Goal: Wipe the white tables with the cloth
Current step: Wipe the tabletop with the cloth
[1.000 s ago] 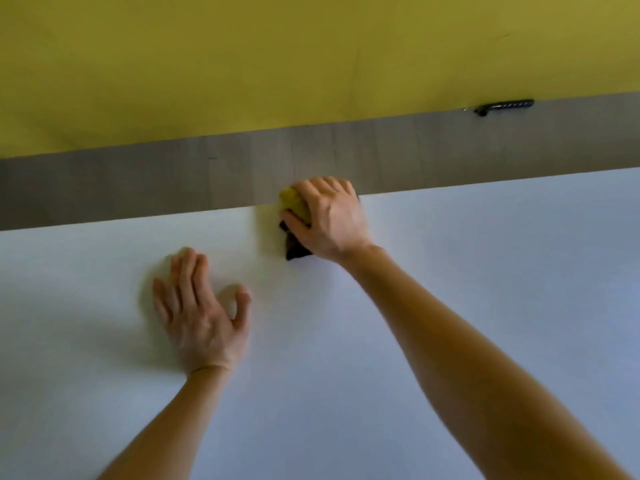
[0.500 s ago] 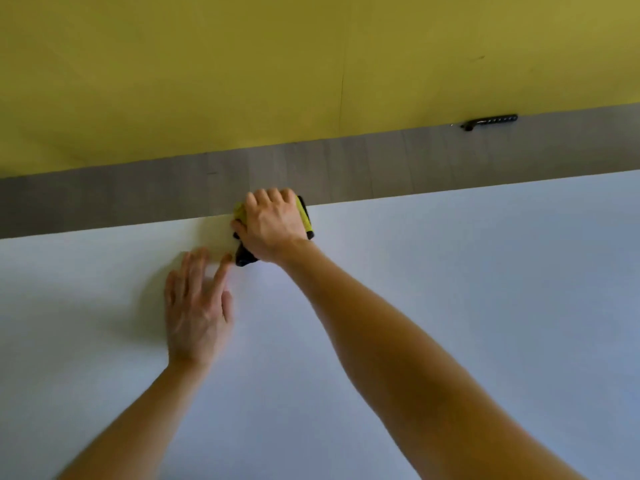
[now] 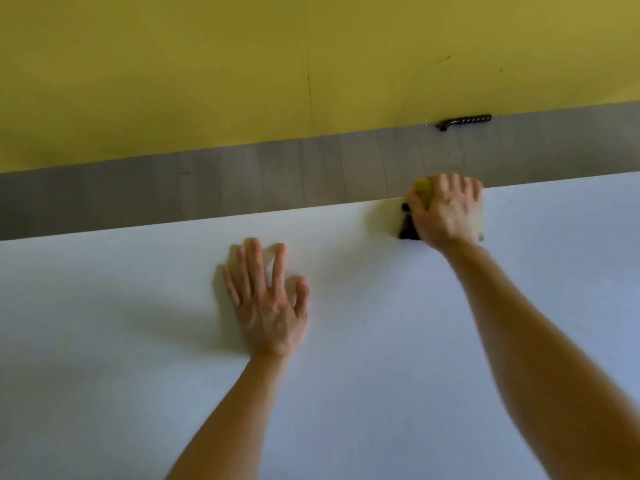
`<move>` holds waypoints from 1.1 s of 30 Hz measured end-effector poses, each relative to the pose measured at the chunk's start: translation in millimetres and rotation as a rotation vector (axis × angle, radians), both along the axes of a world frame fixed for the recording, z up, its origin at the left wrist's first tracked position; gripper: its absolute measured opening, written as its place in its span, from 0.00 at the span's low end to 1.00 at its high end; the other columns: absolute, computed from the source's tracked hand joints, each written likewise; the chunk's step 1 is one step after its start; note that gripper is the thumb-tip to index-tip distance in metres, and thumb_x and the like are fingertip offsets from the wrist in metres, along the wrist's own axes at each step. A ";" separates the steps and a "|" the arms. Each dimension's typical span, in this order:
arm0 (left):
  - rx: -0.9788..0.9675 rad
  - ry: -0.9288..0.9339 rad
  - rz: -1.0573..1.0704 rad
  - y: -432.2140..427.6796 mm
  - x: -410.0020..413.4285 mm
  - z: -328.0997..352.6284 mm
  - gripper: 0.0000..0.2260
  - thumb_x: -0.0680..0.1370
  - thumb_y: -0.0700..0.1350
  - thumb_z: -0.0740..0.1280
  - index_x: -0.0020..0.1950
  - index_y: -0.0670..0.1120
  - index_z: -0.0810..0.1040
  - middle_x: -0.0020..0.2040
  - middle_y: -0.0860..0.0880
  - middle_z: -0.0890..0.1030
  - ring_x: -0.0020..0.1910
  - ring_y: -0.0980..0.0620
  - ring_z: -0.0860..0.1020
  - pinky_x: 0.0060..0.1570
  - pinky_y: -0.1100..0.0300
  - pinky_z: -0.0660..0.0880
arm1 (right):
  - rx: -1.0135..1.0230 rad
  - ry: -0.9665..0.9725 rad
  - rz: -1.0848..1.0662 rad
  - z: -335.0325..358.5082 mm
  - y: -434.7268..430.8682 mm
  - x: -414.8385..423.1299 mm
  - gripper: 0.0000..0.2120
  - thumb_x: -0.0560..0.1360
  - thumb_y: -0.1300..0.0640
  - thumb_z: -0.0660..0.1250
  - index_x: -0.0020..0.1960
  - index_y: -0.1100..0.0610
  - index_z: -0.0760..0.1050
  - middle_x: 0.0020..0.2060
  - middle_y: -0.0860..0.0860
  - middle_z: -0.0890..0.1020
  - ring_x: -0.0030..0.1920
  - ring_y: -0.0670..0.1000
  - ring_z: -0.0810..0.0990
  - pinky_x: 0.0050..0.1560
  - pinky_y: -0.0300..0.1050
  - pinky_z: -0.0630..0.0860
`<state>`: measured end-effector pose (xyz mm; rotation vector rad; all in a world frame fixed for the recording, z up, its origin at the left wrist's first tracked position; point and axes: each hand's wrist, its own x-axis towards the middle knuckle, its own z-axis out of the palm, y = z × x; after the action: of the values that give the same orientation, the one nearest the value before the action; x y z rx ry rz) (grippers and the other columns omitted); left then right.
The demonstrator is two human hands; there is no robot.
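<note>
Head view: my right hand (image 3: pixel 446 213) curls over the cloth (image 3: pixel 423 191), yellow and black, pressing it at the far edge of the counter (image 3: pixel 138 341). My left hand (image 3: pixel 266 306) lies flat on the counter, fingers spread, nearer me and apart from the cloth.

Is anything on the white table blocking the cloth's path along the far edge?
Nothing visible does. The right hand holds the cloth at the far edge of the white table; the left hand lies flat nearer the person, off that line.
</note>
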<state>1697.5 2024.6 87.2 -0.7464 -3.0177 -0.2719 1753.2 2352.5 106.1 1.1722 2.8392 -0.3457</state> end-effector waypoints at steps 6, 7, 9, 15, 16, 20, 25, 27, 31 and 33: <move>0.047 0.055 0.070 -1.9 2.7 -6.5 0.33 0.84 0.59 0.61 0.83 0.40 0.67 0.86 0.39 0.63 0.87 0.38 0.58 0.83 0.32 0.56 | -0.188 0.029 0.516 2.3 -166.9 -136.6 0.21 0.83 0.36 0.57 0.58 0.52 0.77 0.57 0.53 0.83 0.59 0.59 0.80 0.61 0.56 0.69; 0.056 0.055 0.080 -1.1 3.1 -7.9 0.34 0.84 0.59 0.61 0.84 0.38 0.65 0.86 0.39 0.63 0.87 0.39 0.59 0.83 0.33 0.57 | -0.218 0.038 0.551 2.9 -174.8 -142.9 0.22 0.84 0.36 0.57 0.60 0.53 0.77 0.58 0.53 0.83 0.59 0.59 0.80 0.62 0.56 0.69; 0.054 0.067 0.068 -2.4 0.0 -10.0 0.34 0.84 0.59 0.61 0.82 0.37 0.67 0.85 0.39 0.64 0.87 0.39 0.59 0.83 0.33 0.57 | -0.270 0.115 0.592 -0.4 -148.9 -129.2 0.23 0.83 0.35 0.59 0.63 0.52 0.77 0.59 0.52 0.83 0.61 0.58 0.80 0.63 0.56 0.69; 0.086 0.092 0.044 -2.6 -0.3 -7.8 0.32 0.83 0.58 0.62 0.81 0.38 0.70 0.86 0.41 0.64 0.87 0.39 0.57 0.83 0.33 0.55 | -0.067 0.290 0.159 -0.8 44.0 35.4 0.21 0.81 0.39 0.66 0.61 0.55 0.79 0.55 0.56 0.84 0.57 0.62 0.80 0.66 0.57 0.70; 0.085 0.098 0.045 -3.0 -0.6 -8.7 0.32 0.83 0.58 0.62 0.80 0.38 0.70 0.86 0.41 0.64 0.87 0.39 0.58 0.83 0.33 0.55 | -0.032 0.267 0.055 1.1 57.2 42.5 0.21 0.81 0.39 0.65 0.59 0.57 0.79 0.53 0.57 0.84 0.56 0.63 0.79 0.67 0.58 0.70; 0.093 0.106 0.042 -3.9 -1.0 -8.6 0.33 0.84 0.59 0.60 0.81 0.38 0.70 0.86 0.41 0.64 0.87 0.39 0.58 0.83 0.33 0.56 | 0.046 0.168 -0.045 -6.4 -16.8 -14.2 0.19 0.80 0.42 0.63 0.51 0.58 0.78 0.48 0.59 0.83 0.52 0.63 0.80 0.64 0.60 0.71; 0.081 0.100 0.066 -4.4 1.5 -10.7 0.33 0.83 0.58 0.60 0.79 0.34 0.70 0.84 0.37 0.66 0.85 0.37 0.62 0.82 0.32 0.58 | -0.152 0.156 0.441 -2.2 -182.0 -131.4 0.18 0.84 0.38 0.59 0.54 0.52 0.76 0.54 0.52 0.84 0.56 0.58 0.80 0.61 0.57 0.68; 0.102 0.106 0.071 -2.2 1.7 -9.7 0.34 0.82 0.58 0.60 0.78 0.34 0.70 0.83 0.36 0.67 0.85 0.36 0.63 0.82 0.32 0.59 | -0.205 0.154 0.507 -1.3 -179.5 -138.6 0.19 0.84 0.37 0.60 0.56 0.52 0.76 0.55 0.51 0.84 0.58 0.58 0.80 0.61 0.56 0.69; 0.116 0.131 0.028 -4.2 0.0 -8.5 0.33 0.83 0.58 0.62 0.80 0.37 0.69 0.85 0.40 0.65 0.86 0.38 0.60 0.83 0.33 0.57 | -0.140 0.340 0.431 -17.3 -75.9 -55.8 0.21 0.81 0.37 0.65 0.61 0.54 0.79 0.55 0.53 0.85 0.56 0.61 0.81 0.60 0.56 0.71; 0.127 0.129 0.042 -2.1 0.6 -7.0 0.33 0.81 0.57 0.63 0.80 0.38 0.70 0.85 0.41 0.65 0.87 0.39 0.59 0.83 0.33 0.56 | -0.070 0.360 0.292 -16.6 2.3 7.8 0.21 0.83 0.39 0.66 0.64 0.55 0.79 0.57 0.55 0.84 0.57 0.61 0.80 0.64 0.56 0.71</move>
<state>1698.1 2022.5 80.1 -0.6625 -2.8598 -0.3946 1761.0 2354.7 89.5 0.7268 3.2089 -0.6915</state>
